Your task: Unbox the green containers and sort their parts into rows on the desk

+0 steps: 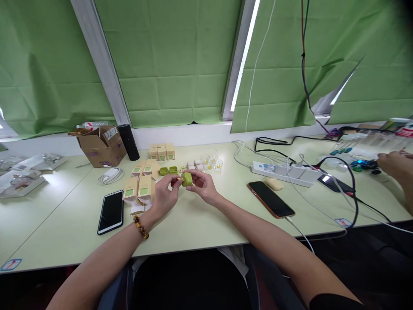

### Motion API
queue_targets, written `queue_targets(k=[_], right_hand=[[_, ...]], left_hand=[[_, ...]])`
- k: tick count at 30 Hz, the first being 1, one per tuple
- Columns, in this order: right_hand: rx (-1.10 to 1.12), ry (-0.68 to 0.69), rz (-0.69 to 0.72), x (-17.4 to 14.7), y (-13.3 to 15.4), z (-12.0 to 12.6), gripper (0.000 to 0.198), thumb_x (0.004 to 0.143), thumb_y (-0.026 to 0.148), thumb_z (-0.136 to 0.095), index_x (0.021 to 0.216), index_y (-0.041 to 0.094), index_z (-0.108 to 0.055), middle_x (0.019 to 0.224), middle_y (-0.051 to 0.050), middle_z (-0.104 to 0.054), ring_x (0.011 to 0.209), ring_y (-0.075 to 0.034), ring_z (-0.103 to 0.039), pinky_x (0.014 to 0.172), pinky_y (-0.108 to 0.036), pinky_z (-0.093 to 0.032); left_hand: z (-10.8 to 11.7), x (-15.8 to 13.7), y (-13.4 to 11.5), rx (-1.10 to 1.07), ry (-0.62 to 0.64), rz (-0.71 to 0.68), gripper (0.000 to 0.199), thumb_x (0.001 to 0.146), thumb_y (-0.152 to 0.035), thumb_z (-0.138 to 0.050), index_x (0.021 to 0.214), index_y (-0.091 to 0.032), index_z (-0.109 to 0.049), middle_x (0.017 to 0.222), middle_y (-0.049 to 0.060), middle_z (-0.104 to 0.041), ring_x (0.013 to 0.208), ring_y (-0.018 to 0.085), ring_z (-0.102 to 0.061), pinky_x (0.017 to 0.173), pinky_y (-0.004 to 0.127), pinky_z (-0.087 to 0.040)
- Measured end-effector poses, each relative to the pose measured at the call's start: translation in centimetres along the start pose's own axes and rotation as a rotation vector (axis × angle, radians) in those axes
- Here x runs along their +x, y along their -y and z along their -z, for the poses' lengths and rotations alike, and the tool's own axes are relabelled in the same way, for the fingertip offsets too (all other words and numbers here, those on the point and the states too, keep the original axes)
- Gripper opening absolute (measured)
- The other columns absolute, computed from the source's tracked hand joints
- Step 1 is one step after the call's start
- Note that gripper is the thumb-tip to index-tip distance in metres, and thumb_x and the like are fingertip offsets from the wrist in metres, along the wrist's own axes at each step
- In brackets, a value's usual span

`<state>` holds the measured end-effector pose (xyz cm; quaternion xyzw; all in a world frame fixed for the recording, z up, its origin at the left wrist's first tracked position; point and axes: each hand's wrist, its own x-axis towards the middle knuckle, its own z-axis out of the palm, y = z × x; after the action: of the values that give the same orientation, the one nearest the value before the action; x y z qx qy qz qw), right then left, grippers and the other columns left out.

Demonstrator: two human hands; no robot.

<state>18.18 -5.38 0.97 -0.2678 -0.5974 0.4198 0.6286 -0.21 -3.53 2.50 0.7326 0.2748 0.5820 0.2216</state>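
Note:
Above the table, a small olive-green rounded case is held between my two hands. My left hand pinches its left side; a small tan bit shows by the fingertips. With thumb and forefinger, my right hand grips its right side. Two open green cases lie just behind, beside small pale pink pieces and several clear cups with yellow bits inside. Left of my hands stand small kraft boxes with green windows, some with flaps up. More closed kraft boxes stand farther back.
A phone lies at left, near a white charger. Behind are a cardboard box and a black cylinder. At right are a charging phone, a power strip and loose cables. Another person's hand is at far right.

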Motion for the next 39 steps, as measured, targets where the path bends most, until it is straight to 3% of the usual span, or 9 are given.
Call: queue_targets(k=[7,20,24,28,32,35,39], right_hand=[[-0.011,-0.004,0.066,-0.2,1.0,-0.7,0.051,0.073,0.032,-0.095,0.119,0.025,-0.077,0.119,-0.008,-0.071,0.108,-0.026,-0.07,0.099,-0.046,-0.06],[-0.082,0.013,0.093,-0.2,1.3,-0.5,0.051,0.075,0.04,-0.094,0.122,0.026,-0.079,0.119,-0.009,-0.065,0.11,-0.027,-0.068,0.1,-0.048,-0.06],[-0.122,0.009,0.092,0.1,1.1,-0.2,0.054,0.076,0.043,-0.092,0.124,0.026,-0.076,0.12,-0.01,-0.066,0.109,-0.027,-0.068,0.1,-0.047,-0.06],[-0.33,-0.061,0.12,0.3,1.0,0.1,0.048,0.083,0.037,-0.085,0.128,0.026,-0.072,0.121,-0.01,-0.067,0.098,-0.023,-0.068,0.087,-0.041,-0.061],[-0.688,-0.113,0.247,0.0,0.8,0.3,0.044,0.087,0.023,-0.075,0.13,0.025,-0.065,0.116,-0.01,-0.071,0.088,-0.022,-0.066,0.078,-0.041,-0.06],[-0.853,-0.058,0.374,-0.2,0.7,0.4,0.043,0.091,0.019,-0.07,0.132,0.024,-0.061,0.114,-0.012,-0.071,0.088,-0.024,-0.065,0.074,-0.042,-0.06],[-0.948,0.017,0.515,-0.3,1.0,0.4,0.045,0.097,0.018,-0.063,0.141,0.025,-0.056,0.125,-0.015,-0.069,0.111,-0.031,-0.064,0.08,-0.047,-0.062]], left_hand=[[-0.2,-0.3,0.2,-0.066,-0.029,0.006,0.01,0.095,-0.029,-0.071,0.091,-0.021,-0.076,0.08,0.003,-0.074,0.07,0.015,-0.064,0.066,0.027,-0.049],[0.0,0.2,0.5,0.011,-0.042,-0.286,0.012,0.098,-0.026,-0.069,0.091,-0.022,-0.078,0.079,0.003,-0.074,0.07,0.015,-0.065,0.069,0.031,-0.053],[0.2,0.4,1.4,0.053,0.001,-0.249,0.016,0.098,-0.029,-0.07,0.11,-0.023,-0.079,0.085,0.004,-0.076,0.073,0.016,-0.065,0.07,0.032,-0.054],[0.6,0.6,2.2,0.04,0.066,-0.124,0.045,0.095,-0.029,-0.073,0.139,-0.024,-0.066,0.11,0.009,-0.075,0.095,0.02,-0.068,0.08,0.035,-0.056],[0.7,0.9,2.3,0.105,0.141,-0.131,0.056,0.091,-0.028,-0.077,0.145,-0.027,-0.059,0.132,0.012,-0.069,0.123,0.028,-0.062,0.096,0.043,-0.057],[0.7,1.0,2.3,0.154,0.203,-0.206,0.056,0.09,-0.027,-0.079,0.143,-0.029,-0.06,0.133,0.011,-0.069,0.126,0.029,-0.06,0.104,0.049,-0.054],[0.6,1.2,2.5,0.146,0.203,-0.233,0.047,0.09,-0.025,-0.079,0.135,-0.028,-0.065,0.124,0.009,-0.072,0.12,0.027,-0.062,0.106,0.05,-0.053]])
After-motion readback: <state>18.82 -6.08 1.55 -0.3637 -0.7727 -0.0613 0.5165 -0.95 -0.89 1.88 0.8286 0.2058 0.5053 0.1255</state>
